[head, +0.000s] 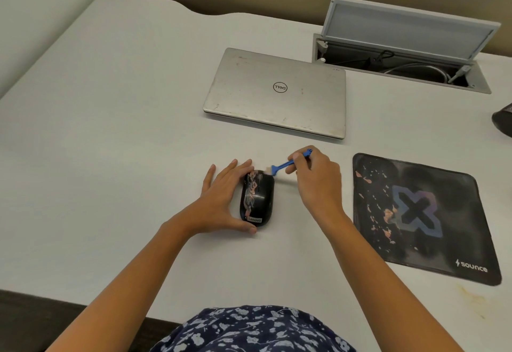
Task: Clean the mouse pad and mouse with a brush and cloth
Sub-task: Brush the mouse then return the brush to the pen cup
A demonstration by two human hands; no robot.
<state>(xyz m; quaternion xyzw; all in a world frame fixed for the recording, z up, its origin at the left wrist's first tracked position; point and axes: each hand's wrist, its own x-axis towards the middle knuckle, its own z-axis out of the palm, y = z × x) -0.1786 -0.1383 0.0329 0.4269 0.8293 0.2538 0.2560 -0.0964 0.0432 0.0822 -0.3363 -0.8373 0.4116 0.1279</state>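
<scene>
From the head camera, the work looks to be in its early part: the black mouse (257,199) on the white desk (110,129) carries pinkish smears along its left half, and the mouse pad (424,218), lying well apart to the right, shows the same kind of pink flecks across its dark surface, so neither appears clean yet. The brushing of the mouse seems to be the step in hand, while the pad and all the wiping are left; no cloth shows anywhere in view. The left hand (221,204) cups the mouse from its left side, fingers pressed together along the far edge and the thumb set against the near end by the label, bracing it flat on the desk. The right hand (315,179) reaches in from the right with the wrist raised, thumb and forefinger pinching the handle of the small blue brush (288,163), whose pale bristle tip touches or sits just beside the front right corner of the mouse. A closed silver laptop (277,93) lies beyond, and an open cable hatch (401,57) farther back
</scene>
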